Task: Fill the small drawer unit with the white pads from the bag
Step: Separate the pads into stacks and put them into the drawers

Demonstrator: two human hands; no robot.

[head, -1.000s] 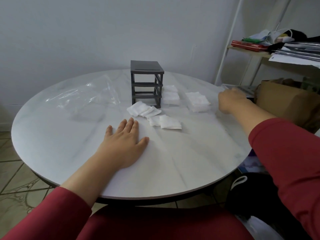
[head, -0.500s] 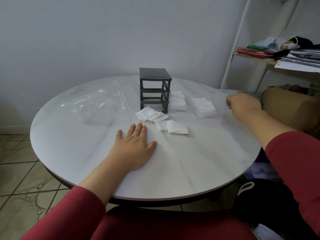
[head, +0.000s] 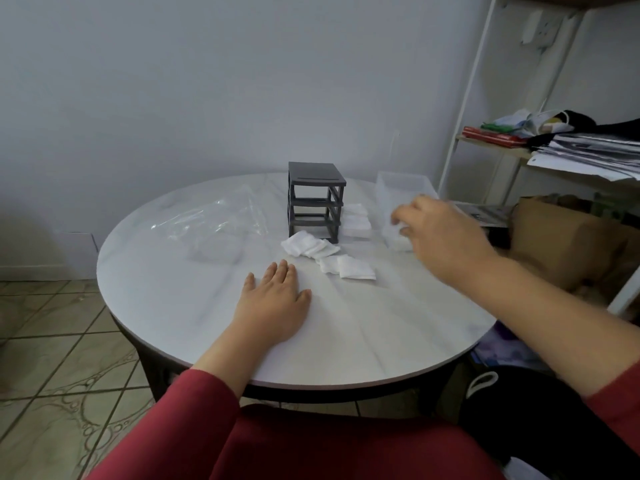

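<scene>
1. The drawer unit, a dark grey frame with its three slots open and bare, is standing upright toward the far edge of the round table, a little left of the table's middle line.
2. White pads are lying fanned against the unit's near foot, and two more pads are lying just beside them, toward the near edge.
3. Small pad stacks are sitting just beside the unit's right side.
4. The clear bag is lying flat and crumpled left of the unit, toward the table's left edge.
5. A clear drawer is showing near the far right edge, well apart from the unit; another pad stack is lying at its near end.
6. The right hand is hovering over that stack with fingers curled at the drawer's near end; the hand is blurred, so one cannot tell whether it is gripping the drawer, a pad, or nothing.
7. The left hand is resting palm down on the table with fingers straight and slightly spread, holding nothing, near the fanned pads but apart from them.
8. Both arms are wearing red sleeves.
9. Beyond the table's right edge, a white shelf rack is carrying papers, and a cardboard box is sitting below them.
</scene>
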